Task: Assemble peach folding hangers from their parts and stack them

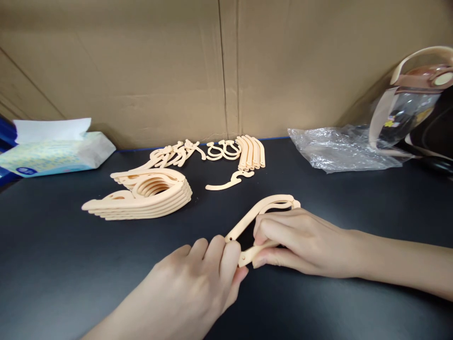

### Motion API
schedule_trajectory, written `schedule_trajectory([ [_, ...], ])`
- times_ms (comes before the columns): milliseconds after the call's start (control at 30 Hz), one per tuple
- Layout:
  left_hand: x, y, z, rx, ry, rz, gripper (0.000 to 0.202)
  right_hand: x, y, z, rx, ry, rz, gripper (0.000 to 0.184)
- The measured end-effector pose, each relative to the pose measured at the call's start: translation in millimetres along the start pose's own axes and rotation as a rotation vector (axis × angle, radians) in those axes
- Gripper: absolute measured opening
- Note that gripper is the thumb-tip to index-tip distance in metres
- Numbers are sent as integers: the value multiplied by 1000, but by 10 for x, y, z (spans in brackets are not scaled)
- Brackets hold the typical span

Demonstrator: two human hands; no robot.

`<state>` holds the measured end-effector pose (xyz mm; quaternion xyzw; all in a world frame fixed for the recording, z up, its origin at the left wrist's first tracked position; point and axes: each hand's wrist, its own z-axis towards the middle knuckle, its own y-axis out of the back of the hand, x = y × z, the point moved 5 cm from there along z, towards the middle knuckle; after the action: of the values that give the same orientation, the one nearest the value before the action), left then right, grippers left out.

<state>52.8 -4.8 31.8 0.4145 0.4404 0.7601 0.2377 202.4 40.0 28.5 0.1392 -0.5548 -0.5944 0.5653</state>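
Observation:
Between my two hands is a cream plastic folding hanger [264, 206], raised a little over the dark table. My left hand [201, 274] is closed around its near-left end, and the fingers cover part of it. My right hand [300, 241] pinches the lower arm piece, whose tip with a small round peg shows between the hands. A small hole is visible in the upper arm near my left fingers. Beyond my left hand lies a stack of folded cream hangers [159, 203]. A single curved hanger piece [226, 184] rests on the table behind the held one.
Loose hanger hooks [177, 153] and ring-shaped pieces [223, 150] lie at the back, beside a row of curved arms [252, 152]. A tissue pack [60, 153] is at left. Clear plastic wrap [343, 148] and a bottle [406, 113] stand at right, before a cardboard wall [159, 71].

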Motion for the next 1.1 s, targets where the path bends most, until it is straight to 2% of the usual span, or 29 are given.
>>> schedule_trajectory([
  [200,25,30,17,-44,26,-21,38,-10,2,3,-3,6,7,22],
  [367,46,42,44,-74,22,-54,39,3,17,2,-28,61,-17,26],
  [567,54,34,32,-80,11,-93,39,47,50,16,-90,162,-178,37],
  [700,51,30,25,-88,21,-123,38,88,78,6,-131,231,-246,35],
  [933,61,13,6,-88,31,-113,38,10,208,-18,-244,172,-321,33],
  [1100,84,16,-14,-79,41,-118,37,-38,254,-13,-232,213,-362,30],
])
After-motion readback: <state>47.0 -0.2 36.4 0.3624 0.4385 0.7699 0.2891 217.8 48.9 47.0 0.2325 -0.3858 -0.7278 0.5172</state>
